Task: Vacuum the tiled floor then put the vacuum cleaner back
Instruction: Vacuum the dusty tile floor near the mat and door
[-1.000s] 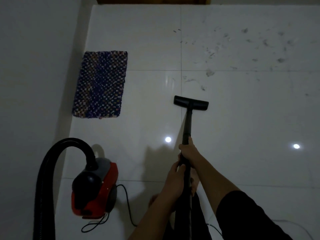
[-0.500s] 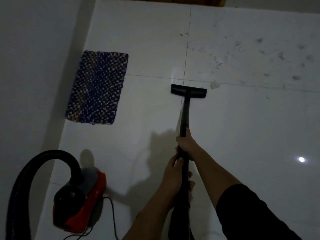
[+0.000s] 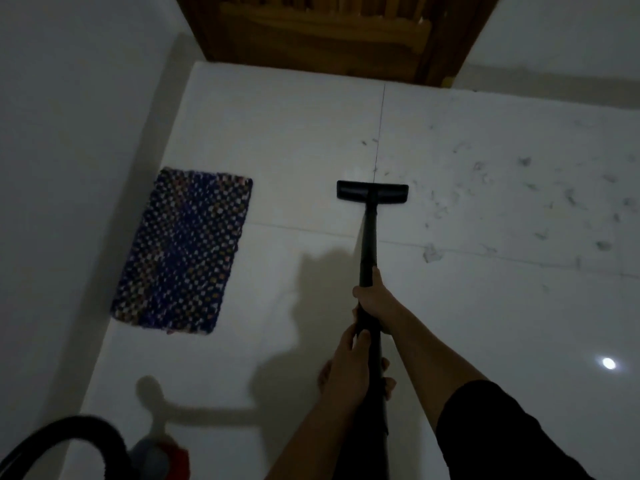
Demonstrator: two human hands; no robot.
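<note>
**Pushing Onto the Far Tile, Litter Off to the Right**

Pushes the floor head (image 3: pixel 372 192) farther than half a second ago: over the cross grout line, onto the far tile, nearer the wooden door (image 3: pixel 329 32). Leaves the vacuum cleaner (image 3: pixel 162 459) almost out of the near-left corner, just a red-and-grey top and a loop of black hose (image 3: pixel 69 427).

Largest first: glossy white tiled floor (image 3: pixel 294 126) filling most of the view, pale wall (image 3: pixel 69 133) on the left. Then the checked blue mat (image 3: pixel 183 251), flat on the left, well apart from the head. Then the black wand (image 3: pixel 369 237), running near to far down the middle. Right hand (image 3: pixel 372 299) wrapped round the wand farther up; left hand (image 3: pixel 349 355) just nearer, fingers curled on the same tube. Smallest: litter (image 3: pixel 519 188) scattered across the far-right tiles, plus a pale scrap (image 3: pixel 432 253) by the grout line, right of the wand.

Looks mid-vacuuming, most dirt not yet reached. Likely misses that litter if kept on this straight line; needs a swing right. May knock the head into the door if pushed much farther. Could drag or tip the cleaner by stretching the hose, given a body left so far behind. Might swallow the mat edge if veered left.
</note>
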